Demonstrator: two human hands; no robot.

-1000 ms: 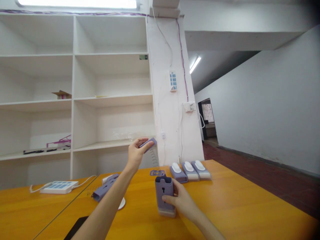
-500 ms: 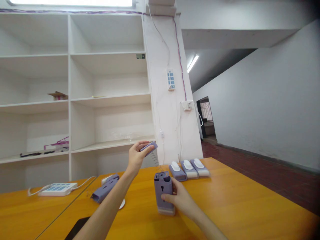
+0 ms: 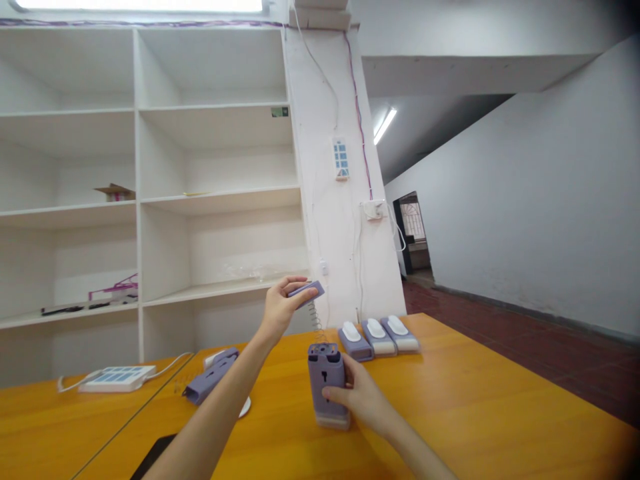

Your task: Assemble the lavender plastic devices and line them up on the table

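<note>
Raised above the table, my left hand [image 3: 281, 308] pinches a flat purple plastic cap [image 3: 307, 293]. A thin metal coil spring [image 3: 317, 318] stretches between this cap and the purple plastic case below; whether its ends are fastened I cannot tell. My right hand [image 3: 361, 395] is wrapped round the right side of the upright purple case [image 3: 323, 387], with the thumb across its face. The case has a keyhole-shaped slot in that face, openings at the top and a pale base resting on the table.
Purple-and-white cases [image 3: 376, 337] stand in a row behind my right hand. Another purple case [image 3: 213, 377] lies left of my left forearm, beside a partly hidden white disc [image 3: 245, 407]. A white power strip [image 3: 117, 378] and a black flat object [image 3: 153, 457] lie further left on the wooden table [image 3: 480, 400].
My left hand has moved slightly right with the purple cap, bringing it more directly over the case. The spring stands straighter. My right hand and the case have stayed put.
</note>
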